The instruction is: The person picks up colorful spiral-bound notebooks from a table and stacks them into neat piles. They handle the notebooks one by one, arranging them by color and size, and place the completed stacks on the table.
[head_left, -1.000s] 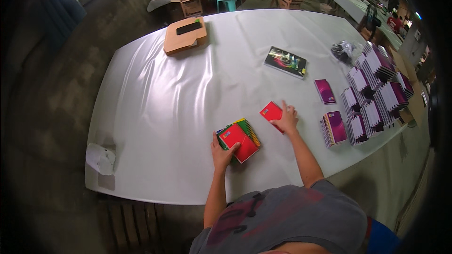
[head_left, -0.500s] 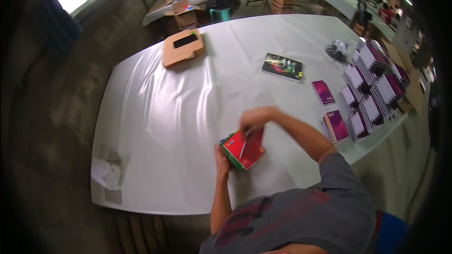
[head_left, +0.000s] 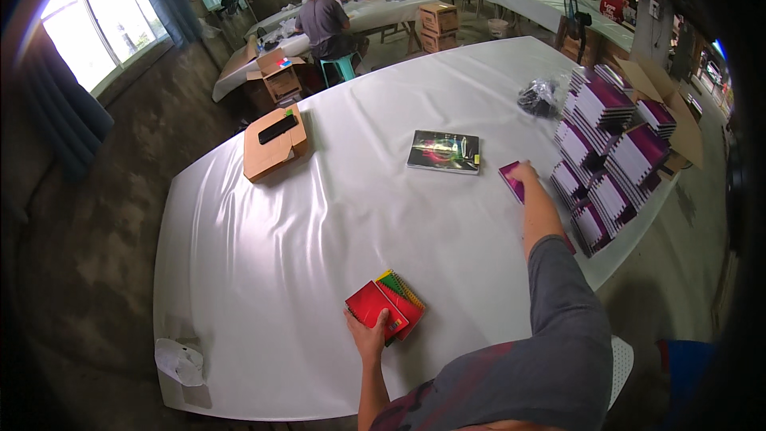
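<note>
My left hand (head_left: 367,337) holds the near edge of a small stack of spiral notebooks, its thumb on top. Two red notebooks (head_left: 373,303) lie fanned over green and yellow spiral notebooks (head_left: 405,290), whose edges stick out. Stretched far to the right, my right hand (head_left: 523,172) has its fingers on a small purple notebook (head_left: 511,183) lying on the table. My hand covers part of that notebook, and the fingertips are hard to make out. Another purple notebook (head_left: 569,244) is mostly hidden by my right arm.
Tall stacks of purple spiral notebooks (head_left: 614,152) stand at the right, beside an open carton (head_left: 678,124). A black-covered book (head_left: 444,152), a crumpled plastic bag (head_left: 540,98), a cardboard box (head_left: 267,152) with a phone (head_left: 278,128), and a white roll (head_left: 179,361) lie about the table.
My right hand has left the red notebooks and reached right to the purple notebook. The red notebooks now lie fanned under my left thumb. The view has shifted too.
</note>
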`<action>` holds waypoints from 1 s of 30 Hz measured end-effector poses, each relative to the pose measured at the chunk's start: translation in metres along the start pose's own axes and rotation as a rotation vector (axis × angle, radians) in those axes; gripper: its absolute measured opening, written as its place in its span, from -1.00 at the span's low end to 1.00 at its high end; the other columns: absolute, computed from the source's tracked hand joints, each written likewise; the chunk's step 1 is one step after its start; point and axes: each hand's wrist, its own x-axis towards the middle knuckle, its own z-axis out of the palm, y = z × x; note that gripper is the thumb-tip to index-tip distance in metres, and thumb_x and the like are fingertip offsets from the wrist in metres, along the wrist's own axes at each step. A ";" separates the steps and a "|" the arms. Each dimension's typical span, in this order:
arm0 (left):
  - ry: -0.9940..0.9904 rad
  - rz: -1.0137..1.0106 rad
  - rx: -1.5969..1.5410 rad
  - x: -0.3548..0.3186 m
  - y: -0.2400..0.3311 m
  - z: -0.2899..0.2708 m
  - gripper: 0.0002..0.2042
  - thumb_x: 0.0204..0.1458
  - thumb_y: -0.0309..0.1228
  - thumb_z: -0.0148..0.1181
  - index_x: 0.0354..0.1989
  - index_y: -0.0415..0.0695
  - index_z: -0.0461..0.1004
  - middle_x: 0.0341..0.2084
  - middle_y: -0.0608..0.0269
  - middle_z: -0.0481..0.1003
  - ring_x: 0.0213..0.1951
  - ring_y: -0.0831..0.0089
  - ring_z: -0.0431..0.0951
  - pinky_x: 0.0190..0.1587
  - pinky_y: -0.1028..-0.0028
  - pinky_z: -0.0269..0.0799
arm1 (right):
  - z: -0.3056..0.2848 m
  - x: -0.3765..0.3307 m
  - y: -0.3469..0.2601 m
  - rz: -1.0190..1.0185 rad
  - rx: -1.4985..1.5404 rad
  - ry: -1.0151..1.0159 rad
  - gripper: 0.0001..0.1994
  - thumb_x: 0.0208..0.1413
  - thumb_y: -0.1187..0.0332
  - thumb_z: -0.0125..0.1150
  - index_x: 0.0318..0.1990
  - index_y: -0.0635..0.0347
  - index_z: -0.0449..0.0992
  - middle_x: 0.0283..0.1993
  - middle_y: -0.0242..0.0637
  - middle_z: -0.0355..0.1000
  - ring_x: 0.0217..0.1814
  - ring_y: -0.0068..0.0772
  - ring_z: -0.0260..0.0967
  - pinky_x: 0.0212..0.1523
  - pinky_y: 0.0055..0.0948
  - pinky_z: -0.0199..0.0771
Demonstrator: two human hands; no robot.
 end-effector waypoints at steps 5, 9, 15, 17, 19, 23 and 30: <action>0.097 -0.104 0.104 -0.011 -0.007 0.000 0.07 -0.27 0.05 0.30 0.22 -0.41 -0.21 0.14 -0.25 0.01 0.20 -0.02 0.00 0.22 0.26 -0.03 | 0.005 -0.046 -0.021 -0.066 -0.031 -0.176 -0.09 -0.49 0.11 0.52 0.11 0.27 0.20 0.09 0.00 0.27 0.11 -0.12 0.27 0.08 -0.18 0.27; 0.070 -0.118 0.043 -0.010 -0.001 0.004 0.03 -0.22 0.03 0.27 0.22 -0.41 -0.22 0.13 -0.25 0.01 0.18 -0.03 0.04 0.21 0.26 -0.01 | 0.004 -0.046 -0.051 -0.368 -0.116 -0.254 -0.32 -0.58 0.18 0.55 -0.20 0.37 0.46 -0.17 -0.08 0.45 -0.14 -0.26 0.42 -0.14 -0.36 0.42; 0.074 -0.095 -0.020 -0.010 -0.011 -0.001 -0.05 -0.13 -0.01 0.21 0.22 -0.42 -0.19 0.13 -0.23 0.02 0.17 0.00 0.05 0.20 0.27 0.00 | -0.039 -0.185 -0.119 -0.838 0.266 -0.569 -0.36 -0.33 0.30 0.41 -0.01 0.28 0.29 -0.16 -0.21 0.41 -0.16 -0.29 0.36 -0.15 -0.39 0.38; 0.039 -0.077 -0.026 -0.009 -0.012 -0.004 -0.09 -0.08 0.02 0.15 0.22 -0.42 -0.17 0.14 -0.23 0.02 0.18 0.01 0.04 0.21 0.28 -0.03 | -0.029 -0.231 -0.112 -0.855 0.576 -0.751 -0.44 -0.16 0.27 0.32 0.01 0.26 0.25 -0.14 -0.23 0.37 -0.16 -0.46 0.33 -0.15 -0.44 0.37; 0.033 -0.082 -0.091 -0.005 -0.015 -0.003 -0.12 -0.04 0.06 0.06 0.22 -0.41 -0.16 0.16 -0.22 0.00 0.19 0.01 0.03 0.22 0.29 -0.07 | -0.015 -0.289 -0.109 -0.799 0.630 -0.868 -0.38 -0.08 0.20 0.28 0.09 0.21 0.12 -0.15 -0.24 0.36 -0.15 -0.49 0.32 -0.15 -0.46 0.39; -0.026 -0.172 -0.278 -0.002 -0.009 -0.013 -0.15 0.02 0.12 -0.09 0.22 -0.42 -0.15 0.19 -0.23 -0.05 0.22 0.02 -0.01 0.24 0.30 -0.13 | 0.031 -0.385 -0.099 -0.724 0.839 -1.103 -0.41 0.02 0.25 0.20 0.14 0.07 0.01 -0.22 -0.13 0.41 -0.29 -0.46 0.39 -0.33 -0.46 0.47; -0.102 -0.072 -0.238 0.000 -0.033 -0.009 -0.33 0.04 -0.07 0.01 0.18 -0.29 -0.02 0.05 -0.11 0.14 0.11 0.14 0.15 0.14 0.32 0.05 | 0.093 -0.416 -0.069 -0.844 0.425 -0.507 -0.25 -0.07 -0.12 0.12 0.16 0.20 0.10 -0.13 0.04 0.38 -0.13 0.00 0.37 -0.07 -0.23 0.35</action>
